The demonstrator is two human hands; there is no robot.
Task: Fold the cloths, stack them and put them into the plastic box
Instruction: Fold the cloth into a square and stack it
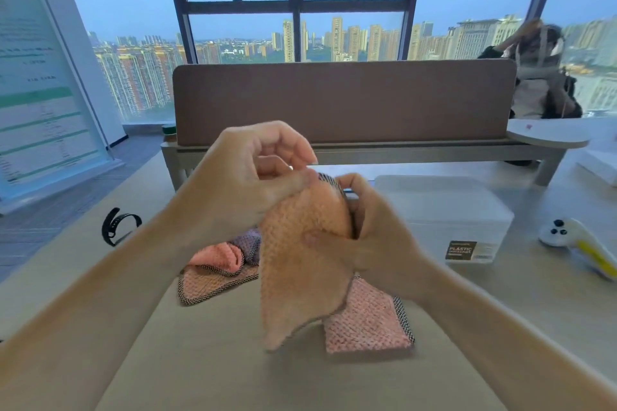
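Note:
An orange waffle cloth (300, 273) with a dark checked hem hangs in the air over the table, blurred by motion. My left hand (247, 183) pinches its top edge with thumb and fingers. My right hand (370, 243) grips the same edge from the right side. Under it lies a folded pink cloth (367, 324) flat on the table. A loose heap of pink and purple cloths (220, 263) lies to the left. The clear plastic box (447, 210) with a dark label stands at the right, behind my right hand.
A black wrist strap (117, 223) lies on the table at the left. A white and yellow device (581, 243) rests at the right edge. A brown desk divider (344, 100) closes the far side, with a seated person (541, 76) beyond it.

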